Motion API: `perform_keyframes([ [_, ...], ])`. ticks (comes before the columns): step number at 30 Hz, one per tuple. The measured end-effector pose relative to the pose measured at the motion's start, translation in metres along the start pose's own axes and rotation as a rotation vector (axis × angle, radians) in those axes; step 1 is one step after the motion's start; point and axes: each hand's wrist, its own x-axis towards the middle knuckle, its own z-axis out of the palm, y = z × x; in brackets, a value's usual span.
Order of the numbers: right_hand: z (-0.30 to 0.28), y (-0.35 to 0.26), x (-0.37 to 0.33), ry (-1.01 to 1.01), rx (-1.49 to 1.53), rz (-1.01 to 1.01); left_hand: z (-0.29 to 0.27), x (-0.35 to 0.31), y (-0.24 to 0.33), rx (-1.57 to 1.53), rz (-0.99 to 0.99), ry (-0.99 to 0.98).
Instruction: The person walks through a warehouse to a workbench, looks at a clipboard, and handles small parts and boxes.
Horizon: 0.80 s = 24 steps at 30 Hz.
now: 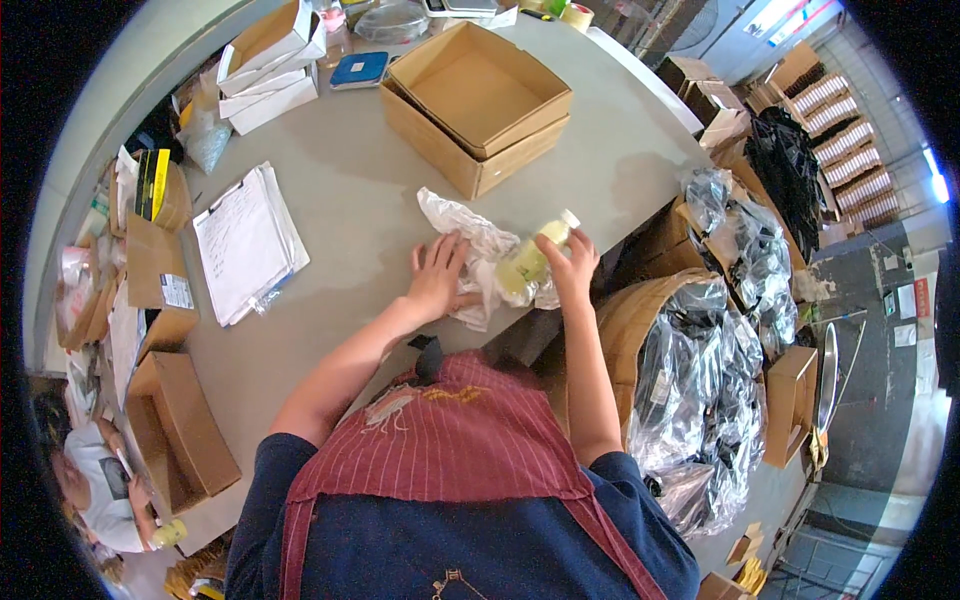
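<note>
The right hand (573, 263) pinches a pale yellow bottle (524, 270) between its fingers near the white cap; the bottle tilts over a crumpled white sheet (450, 213) close to the edge of the grey desk (345, 190). The left hand (438, 278) rests on the sheet, its fingers slightly spread. Beyond them sits an open cardboard box (430, 132); written papers (245, 240) lie to the left.
</note>
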Motion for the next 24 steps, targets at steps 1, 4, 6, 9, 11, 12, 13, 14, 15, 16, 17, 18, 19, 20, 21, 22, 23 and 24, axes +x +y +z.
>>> perform_keyframes([
  [1,-0.001,-0.016,0.003,0.000,-0.072,-0.144,0.000,0.000,0.000,0.003,0.001,0.001],
  [4,0.005,-0.064,0.005,-0.004,-0.167,-0.524,-0.002,-0.001,0.000,0.072,-0.010,-0.014],
  [6,0.004,-0.089,-0.006,-0.086,-0.129,-0.712,-0.003,0.000,0.000,0.056,-0.005,-0.026],
  [9,-0.008,-0.090,-0.032,-0.247,-0.159,-0.919,-0.004,-0.002,-0.001,0.056,0.014,-0.015],
  [11,-0.019,-0.073,-0.051,-0.203,-0.128,-0.844,-0.011,-0.005,0.004,0.050,-0.005,-0.024],
  [12,-0.026,-0.061,-0.055,-0.163,-0.096,-0.764,-0.014,-0.004,0.006,0.043,-0.024,-0.039],
  [13,-0.034,-0.051,-0.057,-0.113,-0.115,-0.689,-0.008,-0.006,0.003,0.004,-0.010,0.015],
  [14,-0.043,-0.040,-0.057,-0.062,-0.135,-0.604,-0.007,-0.007,0.004,0.000,-0.015,0.012],
  [15,-0.049,-0.030,-0.053,0.006,-0.090,-0.517,-0.006,-0.005,0.004,-0.014,-0.029,0.013],
  [16,-0.058,-0.026,-0.049,0.081,-0.041,-0.456,-0.008,-0.004,0.005,-0.027,-0.041,0.011],
  [17,-0.064,-0.024,-0.048,0.130,-0.006,-0.382,-0.010,-0.004,0.007,-0.029,-0.042,0.005],
  [18,-0.071,-0.021,-0.048,0.179,0.029,-0.307,-0.012,-0.004,0.009,-0.022,-0.084,-0.046],
  [19,-0.080,-0.026,-0.046,0.214,0.038,-0.317,-0.018,-0.001,0.013,-0.013,-0.119,-0.096],
  [20,-0.088,-0.031,-0.044,0.247,0.048,-0.326,-0.027,0.002,0.023,-0.012,-0.114,-0.103],
  [21,-0.093,-0.037,-0.043,0.269,0.021,-0.339,-0.034,0.007,0.035,0.068,-0.159,-0.149],
  [22,-0.094,-0.034,-0.042,0.274,0.014,-0.327,-0.040,0.012,0.048,0.147,-0.196,-0.196],
  [23,-0.093,-0.030,-0.040,0.258,-0.050,-0.358,-0.041,0.017,0.057,0.147,-0.186,-0.201],
  [24,-0.091,-0.024,-0.039,0.241,-0.114,-0.388,-0.042,0.023,0.064,0.086,-0.077,-0.143],
])
